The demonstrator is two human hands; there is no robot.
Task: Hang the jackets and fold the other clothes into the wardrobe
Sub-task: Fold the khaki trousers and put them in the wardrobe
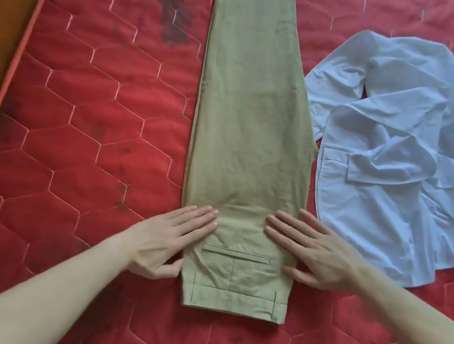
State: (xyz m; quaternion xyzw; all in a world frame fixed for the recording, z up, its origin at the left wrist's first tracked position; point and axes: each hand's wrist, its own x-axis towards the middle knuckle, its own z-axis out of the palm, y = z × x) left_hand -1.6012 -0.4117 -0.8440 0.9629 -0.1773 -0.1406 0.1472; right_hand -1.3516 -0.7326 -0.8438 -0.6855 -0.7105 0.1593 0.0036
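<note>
Long tan cotton trousers (249, 133) lie flat down the middle of the red quilted mattress (86, 104). The left hand (175, 234) and right hand (311, 252) press flat on them, fingers straight. A crumpled pale blue shirt (409, 161) lies just beside, toward the right edge.

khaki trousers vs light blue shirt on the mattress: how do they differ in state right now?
The khaki trousers lie flat and straight, legs stacked, waistband nearest the camera; the light blue shirt lies crumpled in a heap to their right. The left hand and right hand press flat on the trousers; nothing touches the shirt. Both rest on the red quilted mattress, neither folded up yet.
</note>
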